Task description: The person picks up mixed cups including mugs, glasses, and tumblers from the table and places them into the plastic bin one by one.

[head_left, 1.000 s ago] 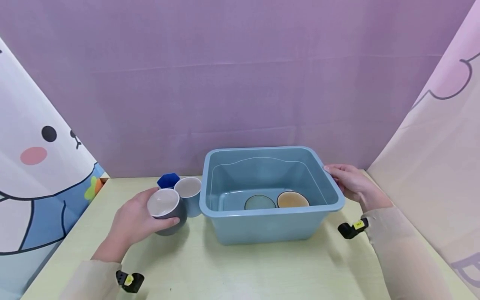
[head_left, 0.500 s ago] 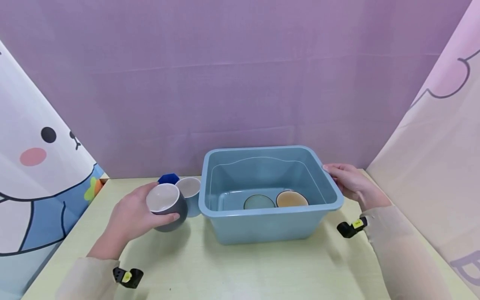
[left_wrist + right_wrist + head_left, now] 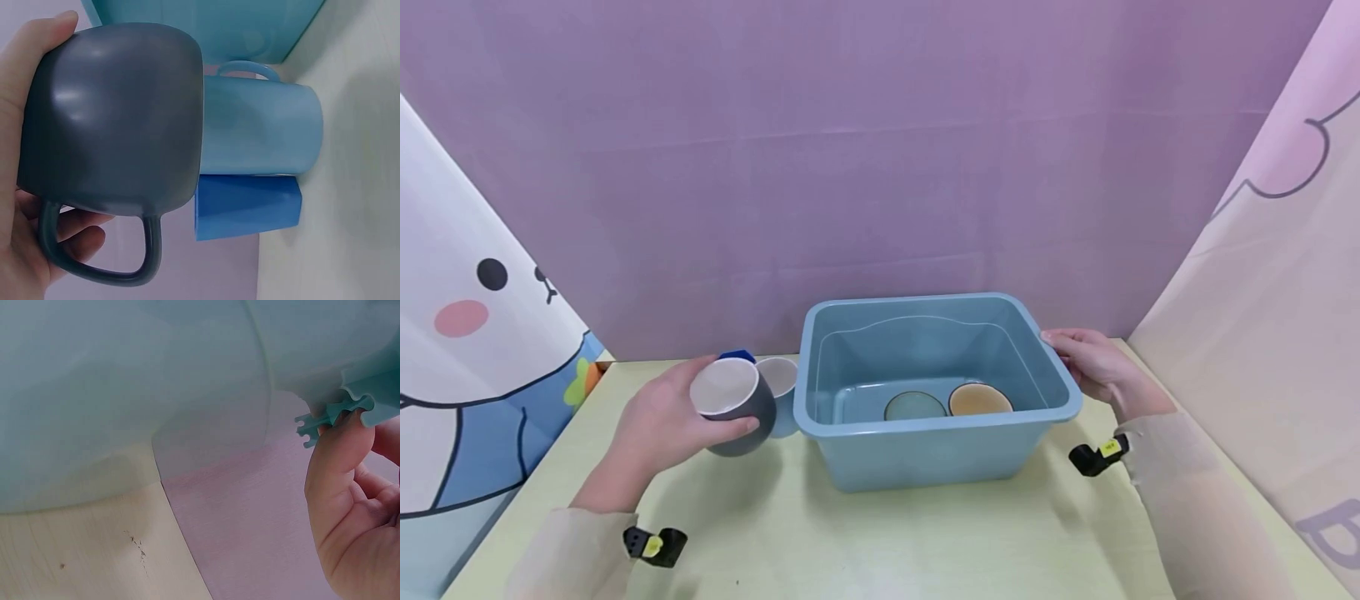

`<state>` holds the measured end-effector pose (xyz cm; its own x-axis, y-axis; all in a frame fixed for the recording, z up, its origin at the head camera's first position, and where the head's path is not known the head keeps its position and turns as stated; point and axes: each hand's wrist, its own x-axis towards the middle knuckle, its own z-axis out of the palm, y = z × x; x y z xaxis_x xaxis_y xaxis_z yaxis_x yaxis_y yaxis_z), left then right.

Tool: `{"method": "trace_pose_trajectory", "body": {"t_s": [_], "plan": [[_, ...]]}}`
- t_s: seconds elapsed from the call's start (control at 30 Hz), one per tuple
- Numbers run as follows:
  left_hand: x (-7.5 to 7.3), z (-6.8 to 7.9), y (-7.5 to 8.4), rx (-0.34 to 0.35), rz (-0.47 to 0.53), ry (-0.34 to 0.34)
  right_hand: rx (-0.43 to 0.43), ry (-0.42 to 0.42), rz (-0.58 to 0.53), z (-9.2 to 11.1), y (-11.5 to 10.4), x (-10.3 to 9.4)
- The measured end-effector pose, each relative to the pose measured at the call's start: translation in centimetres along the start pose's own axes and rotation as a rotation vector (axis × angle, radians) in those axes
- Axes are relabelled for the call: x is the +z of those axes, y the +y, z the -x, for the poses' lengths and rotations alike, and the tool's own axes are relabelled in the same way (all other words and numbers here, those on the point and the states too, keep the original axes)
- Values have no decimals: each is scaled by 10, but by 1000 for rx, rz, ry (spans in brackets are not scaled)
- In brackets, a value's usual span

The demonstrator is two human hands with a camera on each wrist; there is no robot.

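My left hand [image 3: 666,421] grips a dark grey mug [image 3: 119,119] with a white inside, thumb along one side. The mug is raised over the table and slightly tilted, its handle toward the curled fingers in the left wrist view. Just behind it stand a light blue mug [image 3: 265,128] and a dark blue angular cup [image 3: 247,206], side by side. With my right hand [image 3: 1097,362] I pinch the right rim of a blue plastic basin [image 3: 925,454]. Inside the basin are a green round piece [image 3: 915,406] and a tan-orange one [image 3: 980,399], both dark-rimmed.
The pale wooden table [image 3: 850,542] runs up to a purple cloth backdrop [image 3: 880,167]. Patterned cloths hang at the left [image 3: 467,358] and right. The basin's left rim is close beside the light blue mug.
My left hand has lifted the dark grey mug a little off the table, and it now covers more of the dark blue cup. My right hand keeps its pinch on the basin rim.
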<state>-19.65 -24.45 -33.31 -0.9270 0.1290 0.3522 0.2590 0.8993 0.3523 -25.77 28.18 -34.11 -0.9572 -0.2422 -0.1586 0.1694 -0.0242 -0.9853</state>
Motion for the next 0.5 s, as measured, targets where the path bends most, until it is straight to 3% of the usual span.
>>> {"method": "trace_pose_trajectory", "body": {"t_s": [0.27,0.5], "plan": [[-6,-6,7,24,-9,19,0,-8,-7,0,0,-1],[-13,-8,13,21,-6,-10,12,7,8,1,0,0]]}}
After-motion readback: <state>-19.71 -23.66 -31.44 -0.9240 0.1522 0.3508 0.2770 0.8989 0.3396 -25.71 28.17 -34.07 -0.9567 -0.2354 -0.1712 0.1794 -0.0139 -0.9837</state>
